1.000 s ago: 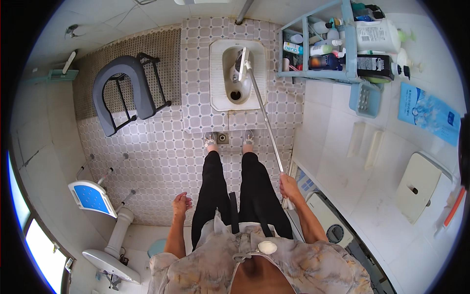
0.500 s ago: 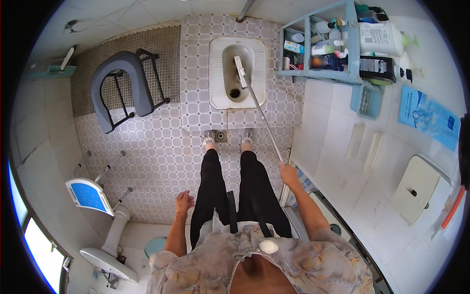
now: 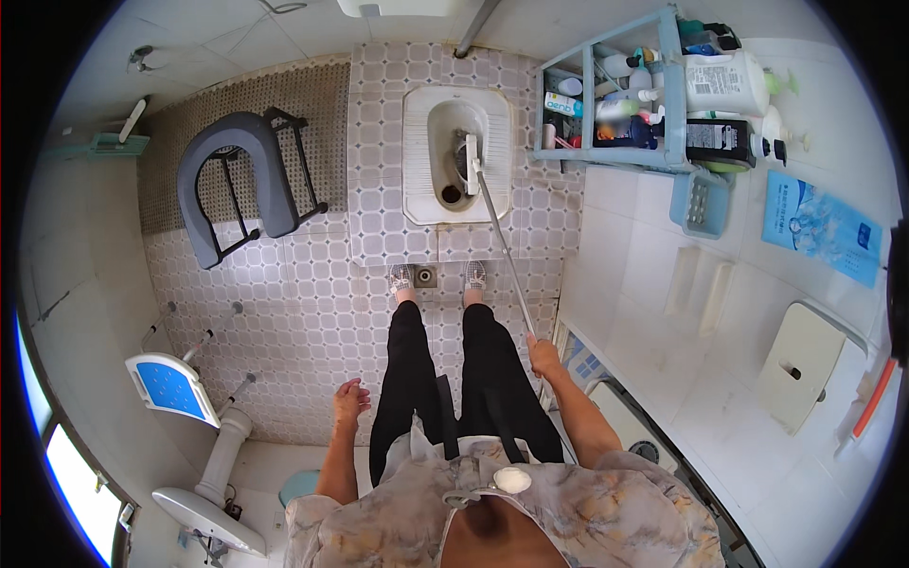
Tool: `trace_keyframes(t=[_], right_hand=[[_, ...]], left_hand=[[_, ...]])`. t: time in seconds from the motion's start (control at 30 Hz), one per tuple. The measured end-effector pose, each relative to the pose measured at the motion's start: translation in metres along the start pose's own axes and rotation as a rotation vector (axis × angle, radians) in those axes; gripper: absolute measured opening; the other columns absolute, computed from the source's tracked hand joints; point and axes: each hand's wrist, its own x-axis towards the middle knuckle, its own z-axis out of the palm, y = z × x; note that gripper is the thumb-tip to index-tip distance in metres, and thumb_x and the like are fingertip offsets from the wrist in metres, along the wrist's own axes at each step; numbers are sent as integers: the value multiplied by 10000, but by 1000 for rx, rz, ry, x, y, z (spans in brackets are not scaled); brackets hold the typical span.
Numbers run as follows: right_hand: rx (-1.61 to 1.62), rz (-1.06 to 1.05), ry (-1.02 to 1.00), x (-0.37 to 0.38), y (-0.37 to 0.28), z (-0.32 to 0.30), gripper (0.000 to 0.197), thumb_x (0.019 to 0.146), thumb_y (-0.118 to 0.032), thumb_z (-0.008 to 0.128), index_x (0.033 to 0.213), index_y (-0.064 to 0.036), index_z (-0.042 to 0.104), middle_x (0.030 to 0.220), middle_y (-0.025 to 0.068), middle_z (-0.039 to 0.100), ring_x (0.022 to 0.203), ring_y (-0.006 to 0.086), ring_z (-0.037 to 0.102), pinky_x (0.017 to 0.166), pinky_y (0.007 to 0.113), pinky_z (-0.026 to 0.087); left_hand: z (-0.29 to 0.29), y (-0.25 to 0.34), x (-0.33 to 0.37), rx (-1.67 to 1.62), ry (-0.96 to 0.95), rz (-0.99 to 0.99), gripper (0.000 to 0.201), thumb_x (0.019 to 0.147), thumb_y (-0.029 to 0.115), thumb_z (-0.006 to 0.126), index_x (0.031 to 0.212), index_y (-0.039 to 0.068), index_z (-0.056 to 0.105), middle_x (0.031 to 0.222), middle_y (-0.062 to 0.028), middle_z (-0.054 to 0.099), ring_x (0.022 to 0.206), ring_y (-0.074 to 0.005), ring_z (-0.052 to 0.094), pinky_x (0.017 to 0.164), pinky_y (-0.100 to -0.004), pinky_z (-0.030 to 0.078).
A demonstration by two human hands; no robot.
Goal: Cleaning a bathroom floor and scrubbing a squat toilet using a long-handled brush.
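My right hand (image 3: 543,356) is closed around the slim metal pole of a long-handled scrub brush (image 3: 508,251). The pole slants forward and left to a white, bar-shaped brush head (image 3: 472,166). That head lies along the right inner side of a squat toilet (image 3: 413,156); something dark shows along its left side, and its underside is hidden. Nearer me in the bowl is the dark drain hole. My left hand (image 3: 351,401) hangs beside my left leg with nothing in it, its fingers loosely bent and apart.
A raised tiled step (image 3: 379,248) carries the toilet, just beyond my feet. At left stand a grey commode chair frame (image 3: 258,151) and a blue-and-white shower seat (image 3: 174,387). A light-blue rack (image 3: 673,90) with several bottles stands at right. A washbasin (image 3: 208,523) is near left.
The brush head has swung right, from a tilt across the bowl to lying along its right side. My right hand has shifted slightly left. The view has tipped a little forward.
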Motion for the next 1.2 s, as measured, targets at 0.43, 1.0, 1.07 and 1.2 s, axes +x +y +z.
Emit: trace_keyframes(t=[0.43, 1.0, 1.07, 1.2], right_hand=[[611, 101, -279, 2, -54, -33, 582, 920, -517, 385, 651, -10, 481, 454, 84, 454, 309, 194, 431, 313, 332, 342], [716, 78, -268, 21, -92, -23, 560, 931, -465, 394, 588, -27, 464, 431, 72, 405, 302, 188, 400, 300, 333, 314], [752, 125, -316, -6, -58, -15, 549, 923, -492, 396, 641, -26, 462, 448, 58, 396, 304, 177, 392, 298, 321, 306], [591, 147, -276, -36, -14, -11, 567, 912, -520, 399, 700, 0, 480, 451, 62, 401, 306, 181, 407, 300, 325, 317]], left_hand=[[26, 18, 3, 0, -45, 26, 281, 914, 192, 491, 1151, 55, 552, 770, -70, 619, 588, -123, 577, 510, -262, 513], [37, 23, 6, 23, -88, 63, 295, 913, 205, 486, 1164, 60, 542, 793, -65, 614, 614, -128, 572, 536, -280, 515], [33, 22, 4, 57, -37, 49, 294, 911, 204, 486, 1162, 62, 543, 792, -64, 614, 617, -128, 572, 537, -282, 517], [15, 4, 3, 33, -26, 20, 294, 910, 202, 487, 1162, 63, 544, 791, -64, 613, 612, -127, 570, 536, -280, 519]])
